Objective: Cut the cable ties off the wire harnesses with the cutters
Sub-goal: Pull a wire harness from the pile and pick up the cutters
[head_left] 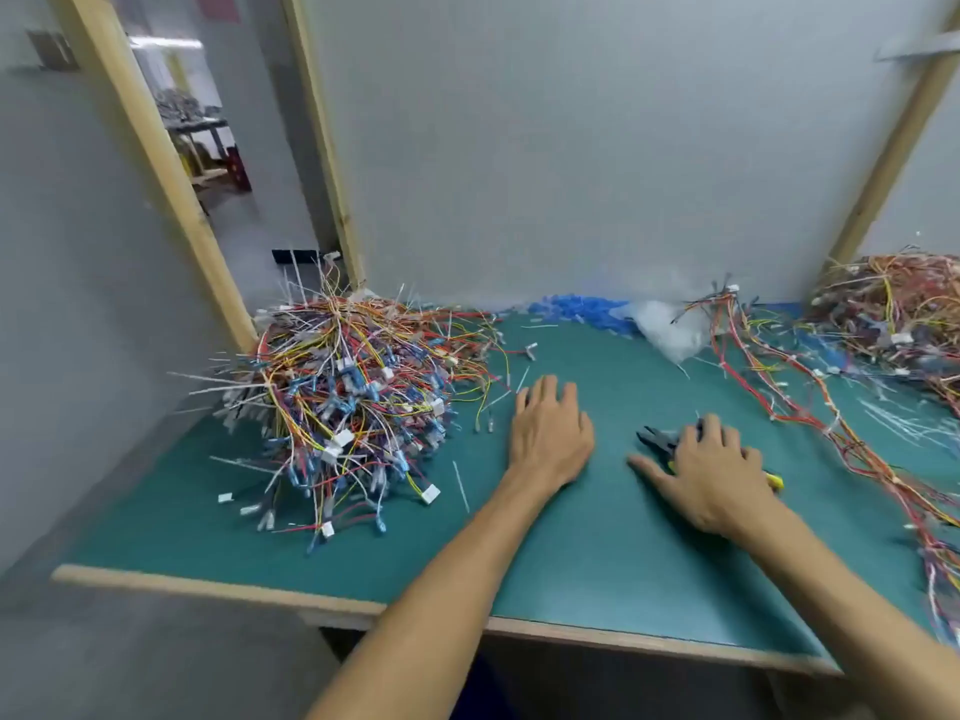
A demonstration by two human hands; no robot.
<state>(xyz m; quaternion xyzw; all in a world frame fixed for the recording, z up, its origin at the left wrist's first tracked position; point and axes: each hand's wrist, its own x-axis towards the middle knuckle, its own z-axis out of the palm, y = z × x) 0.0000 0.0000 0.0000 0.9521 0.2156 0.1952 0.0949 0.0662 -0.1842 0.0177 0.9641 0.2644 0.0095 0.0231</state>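
The right grip [711, 475] is lying over the cutters [658, 440], hiding the handles, with the thumb splaying onto the surface [597, 563]. I cannot tell whether its fingers are closing round the tool. The left grip [550, 439] is resting flat and released just beside it, holding nothing. Beyond the left grip's outer side a pile of wire harnesses [353, 402] is bristling with ties. A long harness [810, 407] is trailing past the right grip. A half-taken hold could be letting the cutters twist. Biting close to a tie is probably risking a nicked wire. Tugging one harness may be dragging the tangle over the edge.
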